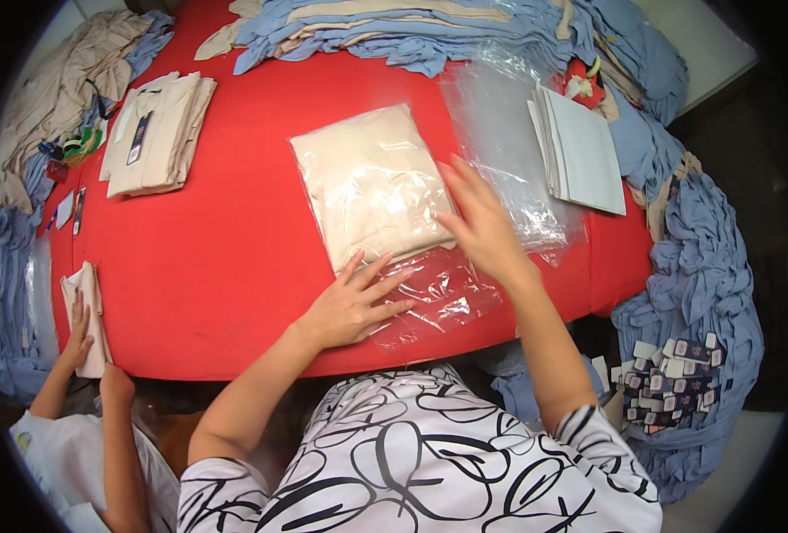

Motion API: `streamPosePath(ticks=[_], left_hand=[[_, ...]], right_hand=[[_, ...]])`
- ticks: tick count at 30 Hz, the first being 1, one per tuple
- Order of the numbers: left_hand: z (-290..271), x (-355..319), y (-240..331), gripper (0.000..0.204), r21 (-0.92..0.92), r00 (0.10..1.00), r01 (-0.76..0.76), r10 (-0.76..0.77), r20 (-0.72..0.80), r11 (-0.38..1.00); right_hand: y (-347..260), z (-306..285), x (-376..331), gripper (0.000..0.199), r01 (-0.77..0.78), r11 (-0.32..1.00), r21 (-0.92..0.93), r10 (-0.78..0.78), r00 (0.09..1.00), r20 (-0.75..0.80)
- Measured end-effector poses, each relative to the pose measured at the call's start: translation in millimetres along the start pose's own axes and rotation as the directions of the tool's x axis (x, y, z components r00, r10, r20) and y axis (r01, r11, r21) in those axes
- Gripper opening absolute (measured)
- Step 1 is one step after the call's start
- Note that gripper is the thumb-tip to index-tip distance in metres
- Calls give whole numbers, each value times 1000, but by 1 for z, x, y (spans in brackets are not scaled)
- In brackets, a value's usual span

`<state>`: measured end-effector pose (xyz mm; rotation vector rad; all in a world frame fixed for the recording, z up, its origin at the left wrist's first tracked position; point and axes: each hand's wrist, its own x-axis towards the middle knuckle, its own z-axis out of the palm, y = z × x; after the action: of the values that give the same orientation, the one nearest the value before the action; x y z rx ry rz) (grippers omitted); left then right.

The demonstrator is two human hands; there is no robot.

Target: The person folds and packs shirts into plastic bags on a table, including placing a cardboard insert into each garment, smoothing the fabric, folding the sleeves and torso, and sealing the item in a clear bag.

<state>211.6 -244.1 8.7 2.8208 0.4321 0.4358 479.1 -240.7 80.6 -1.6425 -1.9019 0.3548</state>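
A folded beige garment (pixel 367 182) lies inside a clear plastic bag (pixel 447 298) on the red table. The bag's loose, crinkled end points toward me. My left hand (pixel 349 302) rests with fingers spread over the near edge of the bag, where the garment ends. Along the garment's right side is my right hand (pixel 483 218), its fingers stretched out and apart, the fingertips at the bag's edge. Neither hand grips anything.
Flat clear bags (pixel 509 151) and a stack of white boards (pixel 580 151) lie to the right. Folded beige garments (pixel 163 133) sit at the far left. Blue garments (pixel 704 258) heap around the edges, with tags (pixel 673 382). A co-worker's hands (pixel 79 333) touch a beige garment at lower left.
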Motion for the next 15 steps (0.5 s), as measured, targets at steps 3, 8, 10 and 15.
streamPosePath(ticks=[3, 8, 10, 15], left_hand=[[4, 0, 2, 54, -3, 996, 89, -89, 6, 996], [14, -5, 13, 53, -201, 975, 224, -221, 35, 954], [17, -6, 20, 54, -336, 943, 333, -322, 89, 881], [-4, -5, 11, 41, -635, 891, 453, -347, 293, 626]], right_hand=[[-6, 79, 88, 69, 157, 929, -334, -165, 986, 5], [-6, 146, 113, 80, 166, 915, -367, -153, 986, 64], [-7, 146, 109, 81, 157, 916, -368, -136, 987, 83], [-3, 149, 111, 81, 140, 911, -389, -132, 990, 45]])
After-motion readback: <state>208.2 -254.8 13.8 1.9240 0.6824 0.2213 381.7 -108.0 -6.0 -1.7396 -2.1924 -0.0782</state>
